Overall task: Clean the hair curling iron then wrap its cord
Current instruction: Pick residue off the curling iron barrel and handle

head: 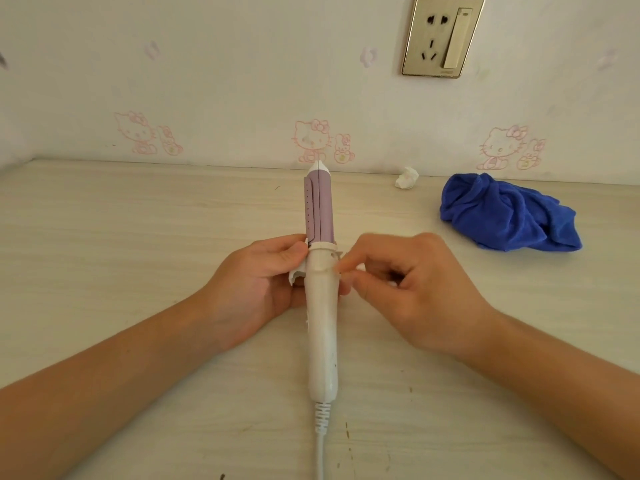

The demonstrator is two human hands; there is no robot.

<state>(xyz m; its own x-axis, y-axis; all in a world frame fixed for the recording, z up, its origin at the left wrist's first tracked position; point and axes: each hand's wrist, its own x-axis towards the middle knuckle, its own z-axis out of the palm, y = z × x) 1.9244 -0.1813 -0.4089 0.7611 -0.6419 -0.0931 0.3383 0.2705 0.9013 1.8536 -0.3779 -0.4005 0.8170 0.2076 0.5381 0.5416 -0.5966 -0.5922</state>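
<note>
tabletop (138,237) against wall (242,81), left hand (256,285) holding curling iron (322,323), cloth (505,213) right

The cord (319,455) is cut off by the bottom edge. The fingers of the left hand (256,289) are largely hidden behind the curling iron (322,323).

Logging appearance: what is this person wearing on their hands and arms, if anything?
Nothing visible. The left hand and right hand are bare, with no gloves or rings showing. Both forearms are uncovered to the frame edge: no sleeves, watch or bracelet.
</note>
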